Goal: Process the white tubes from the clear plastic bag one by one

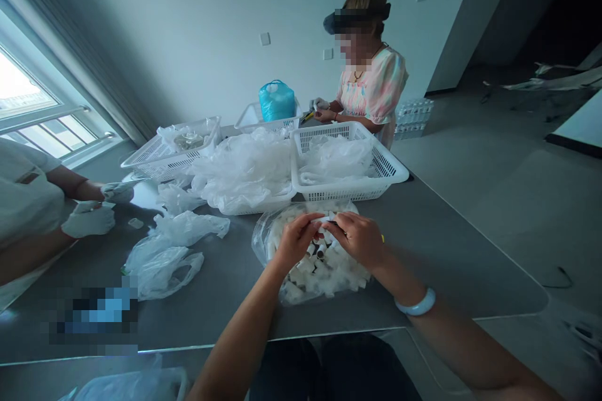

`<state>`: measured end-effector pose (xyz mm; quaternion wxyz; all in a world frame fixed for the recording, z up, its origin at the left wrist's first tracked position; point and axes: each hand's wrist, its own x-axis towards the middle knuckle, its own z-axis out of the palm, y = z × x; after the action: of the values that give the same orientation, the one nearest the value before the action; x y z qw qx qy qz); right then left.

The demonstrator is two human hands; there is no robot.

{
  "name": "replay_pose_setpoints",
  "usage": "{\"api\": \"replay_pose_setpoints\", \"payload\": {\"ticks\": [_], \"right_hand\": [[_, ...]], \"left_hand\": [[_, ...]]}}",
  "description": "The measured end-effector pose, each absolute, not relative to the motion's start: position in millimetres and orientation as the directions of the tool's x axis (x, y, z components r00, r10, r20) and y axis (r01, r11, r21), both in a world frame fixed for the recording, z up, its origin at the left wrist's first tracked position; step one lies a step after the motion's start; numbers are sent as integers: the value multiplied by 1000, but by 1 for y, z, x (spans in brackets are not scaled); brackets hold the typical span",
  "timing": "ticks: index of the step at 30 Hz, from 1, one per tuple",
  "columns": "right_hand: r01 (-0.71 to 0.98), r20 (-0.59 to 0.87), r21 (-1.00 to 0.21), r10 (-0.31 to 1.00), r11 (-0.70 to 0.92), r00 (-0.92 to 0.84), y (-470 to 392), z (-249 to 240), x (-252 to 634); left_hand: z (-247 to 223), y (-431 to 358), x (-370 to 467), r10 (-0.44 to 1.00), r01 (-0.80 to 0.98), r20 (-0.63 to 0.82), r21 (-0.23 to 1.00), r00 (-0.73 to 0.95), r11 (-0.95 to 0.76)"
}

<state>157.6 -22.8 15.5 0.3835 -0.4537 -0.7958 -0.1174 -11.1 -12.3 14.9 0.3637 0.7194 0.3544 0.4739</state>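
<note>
Both my hands meet above a clear plastic bag [261, 235] spread on the table and filled with small white pieces [305, 276], some of them tube-shaped with dark openings. Between the fingertips is a small white piece [324, 219]. My left hand [297, 239] pinches it from the left. My right hand [361, 239] closes on it from the other side, and a bit of something yellow [382, 239] shows at that hand's outer edge; what it belongs to is hidden. A pale bracelet [416, 302] circles my right wrist.
White baskets [350, 191] holding clear bags [249, 163] stand behind my hands. Crumpled bags [164, 257] lie to the left. Across the table [423, 244] stands a person [371, 84]; another person's gloved hands [89, 219] work at the left. A blue bag [276, 101] sits farther back.
</note>
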Motion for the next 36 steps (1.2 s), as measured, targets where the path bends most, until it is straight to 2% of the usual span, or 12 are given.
{"api": "replay_pose_setpoints", "payload": {"ticks": [6,12,15,17,21,25,31,36], "right_hand": [[802,721,-156,621,577,-307,-22,16,158],[813,737,-207,634,544,-236,-23,15,157],[813,728,-202,639,546,-247,-24,16,157],[816,720,-190,642,545,-261,-23,17,157],[847,726,-162,643,506,-246,-23,13,155],[855,727,-138,637,500,-255,-25,11,153],[847,722,-149,641,511,-260,-28,13,152],[817,724,-229,653,529,-220,-26,13,155]], "left_hand": [[16,-13,-10,878,117,375,898,296,-423],[16,-13,-7,919,-153,261,963,294,-224],[13,-13,-6,918,-206,266,956,295,-211],[9,-12,-5,914,-172,295,952,278,-255],[-2,-10,-5,910,32,372,923,184,-384],[-8,-8,-4,887,147,428,879,171,-453],[-3,-8,-3,865,159,470,854,175,-496],[3,-7,-3,838,110,533,832,116,-544]]}}
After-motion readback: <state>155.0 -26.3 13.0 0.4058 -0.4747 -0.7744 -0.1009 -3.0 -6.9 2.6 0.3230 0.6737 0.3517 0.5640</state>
